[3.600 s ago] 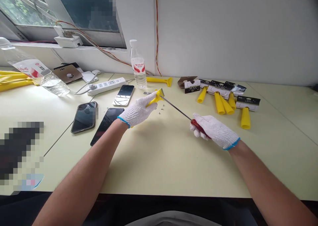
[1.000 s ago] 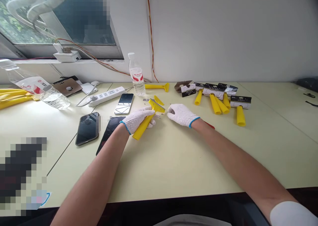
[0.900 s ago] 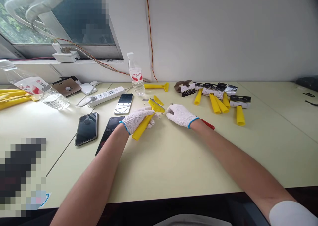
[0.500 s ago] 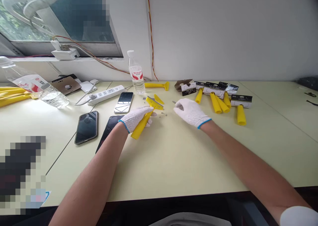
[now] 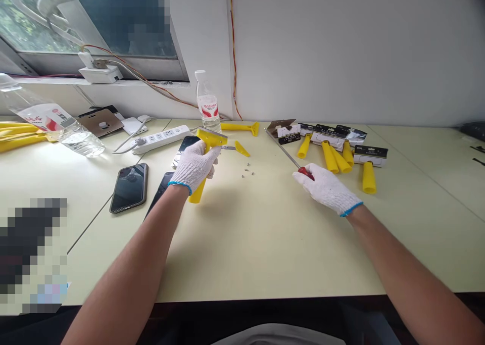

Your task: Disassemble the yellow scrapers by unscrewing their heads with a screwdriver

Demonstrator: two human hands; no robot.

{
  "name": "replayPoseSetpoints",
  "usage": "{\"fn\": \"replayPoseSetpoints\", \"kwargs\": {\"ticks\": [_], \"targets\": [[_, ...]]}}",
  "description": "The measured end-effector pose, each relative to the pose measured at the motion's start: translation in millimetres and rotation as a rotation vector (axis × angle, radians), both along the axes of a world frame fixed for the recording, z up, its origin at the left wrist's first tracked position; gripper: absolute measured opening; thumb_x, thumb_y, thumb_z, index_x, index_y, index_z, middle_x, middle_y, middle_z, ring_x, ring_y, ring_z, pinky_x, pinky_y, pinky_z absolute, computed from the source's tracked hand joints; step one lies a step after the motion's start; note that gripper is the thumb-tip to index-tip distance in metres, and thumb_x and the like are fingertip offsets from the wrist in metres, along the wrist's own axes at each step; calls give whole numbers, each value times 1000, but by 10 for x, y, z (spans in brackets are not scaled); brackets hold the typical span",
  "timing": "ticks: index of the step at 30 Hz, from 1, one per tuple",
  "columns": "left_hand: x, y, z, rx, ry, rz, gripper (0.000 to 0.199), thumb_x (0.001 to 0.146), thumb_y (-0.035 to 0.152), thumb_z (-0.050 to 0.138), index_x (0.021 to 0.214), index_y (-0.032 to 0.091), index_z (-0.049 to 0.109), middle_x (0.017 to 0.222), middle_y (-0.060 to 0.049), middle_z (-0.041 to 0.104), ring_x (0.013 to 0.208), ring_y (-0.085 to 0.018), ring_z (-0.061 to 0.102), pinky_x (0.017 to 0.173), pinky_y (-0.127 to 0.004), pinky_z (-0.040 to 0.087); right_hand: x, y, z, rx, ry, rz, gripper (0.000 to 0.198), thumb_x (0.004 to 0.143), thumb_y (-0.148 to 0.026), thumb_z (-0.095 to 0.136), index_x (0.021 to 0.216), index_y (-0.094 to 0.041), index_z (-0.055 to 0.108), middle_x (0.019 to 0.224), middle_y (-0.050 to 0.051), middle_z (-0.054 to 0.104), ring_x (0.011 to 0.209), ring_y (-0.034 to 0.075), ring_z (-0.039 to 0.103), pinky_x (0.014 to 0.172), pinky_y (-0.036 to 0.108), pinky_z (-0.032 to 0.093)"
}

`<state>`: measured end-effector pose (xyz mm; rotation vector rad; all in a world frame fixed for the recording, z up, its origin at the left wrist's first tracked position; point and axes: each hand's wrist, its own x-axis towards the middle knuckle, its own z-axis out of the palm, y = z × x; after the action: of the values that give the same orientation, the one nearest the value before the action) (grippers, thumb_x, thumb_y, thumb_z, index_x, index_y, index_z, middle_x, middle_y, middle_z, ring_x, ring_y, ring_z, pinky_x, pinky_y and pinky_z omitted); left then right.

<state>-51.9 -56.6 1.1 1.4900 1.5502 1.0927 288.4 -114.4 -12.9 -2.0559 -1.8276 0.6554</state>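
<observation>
My left hand [image 5: 192,165], in a white knitted glove with a blue cuff, is closed around the handle of a yellow scraper [image 5: 211,137]. The scraper's wide head points away from me, above the table. My gloved right hand [image 5: 329,187] grips a screwdriver [image 5: 305,173] by its red handle; the long metal shaft points up and left. Between the hands, several small screws [image 5: 246,170] lie loose on the table. Just beyond them are a yellow wedge-shaped plastic piece [image 5: 242,148] and a flat metal blade [image 5: 228,148], partly behind the scraper.
Packaged yellow scrapers [image 5: 335,157] lie at the right, beside an opened carton [image 5: 287,131]. Another scraper [image 5: 239,128] rests behind a water bottle [image 5: 208,107]. Phones [image 5: 130,187], a power strip [image 5: 162,139] and a second bottle [image 5: 60,125] occupy the left side.
My left hand has raised the scraper and moved it left, uncovering the screws. My right hand has shifted right and nearer; the screwdriver's shaft and red handle now show.
</observation>
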Motion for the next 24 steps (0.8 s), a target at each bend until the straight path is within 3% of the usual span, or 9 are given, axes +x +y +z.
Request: {"fn": "replayPoseSetpoints", "kwargs": {"ticks": [2, 4, 7, 10, 14, 16, 19, 21, 24], "targets": [[3, -26, 50, 46, 123, 69, 18, 90, 35, 64, 82, 20, 58, 73, 0, 66, 46, -12, 59, 49, -27, 48, -16, -36, -36, 34, 127, 103, 46, 104, -66, 45, 87, -24, 49, 75, -1, 54, 64, 16, 47, 59, 31, 36], [22, -57, 94, 70, 188, 96, 20, 90, 35, 63, 79, 20, 57, 68, 0, 66, 47, -12, 60, 51, -26, 49, -43, -80, -53, -18, 307, 178, 46, 107, -64, 41, 88, -24, 52, 73, -2, 54, 63, 16, 49, 60, 30, 39], [67, -93, 112, 46, 174, 45, 22, 91, 36, 63, 77, 20, 57, 59, 0, 63, 46, -14, 60, 52, -26, 48, -121, -142, -46, -136, 449, 165, 43, 108, -60, 41, 87, -25, 49, 67, -3, 55, 54, 15, 50, 55, 30, 41], [108, -104, 71, -12, 160, -34, 25, 92, 38, 64, 76, 21, 55, 52, 1, 59, 45, -14, 58, 52, -26, 48, -203, -171, -43, -37, 355, 166, 39, 109, -57, 44, 87, -25, 51, 66, -4, 55, 52, 14, 48, 52, 29, 37], [152, -101, 7, -57, 112, -118, 26, 93, 40, 64, 79, 21, 53, 53, 3, 59, 45, -13, 57, 54, -26, 50, -232, -172, -72, 164, 206, 246, 41, 110, -52, 46, 91, -22, 66, 78, 1, 66, 71, 18, 61, 63, 30, 47], [175, -105, -1, -74, 89, -130, 25, 93, 39, 64, 80, 22, 51, 55, 4, 59, 45, -12, 56, 53, -25, 49, -221, -175, -84, 157, 205, 262, 40, 111, -50, 49, 96, -20, 71, 89, 3, 72, 78, 18, 66, 70, 31, 54], [201, -113, 6, -76, 104, -122, 25, 92, 39, 64, 80, 22, 51, 57, 4, 59, 45, -11, 55, 51, -25, 48, -207, -192, -83, 151, 204, 260, 30, 108, -45, 63, 118, -18, 72, 115, 7, 73, 94, 20, 71, 84, 36, 61], [205, -110, 4, -75, 103, -121, 25, 92, 39, 64, 79, 21, 51, 58, 4, 60, 46, -11, 55, 52, -25, 49, -209, -206, -74, 150, 206, 257, 33, 106, -42, 67, 130, -18, 70, 130, 10, 70, 107, 23, 71, 92, 42, 62], [195, -98, -13, -73, 75, -117, 26, 91, 39, 65, 80, 21, 51, 59, 4, 59, 46, -11, 55, 51, -24, 49, -226, -227, -59, 141, 210, 249, 35, 106, -40, 67, 134, -19, 69, 136, 10, 68, 113, 25, 70, 96, 45, 62]]}}
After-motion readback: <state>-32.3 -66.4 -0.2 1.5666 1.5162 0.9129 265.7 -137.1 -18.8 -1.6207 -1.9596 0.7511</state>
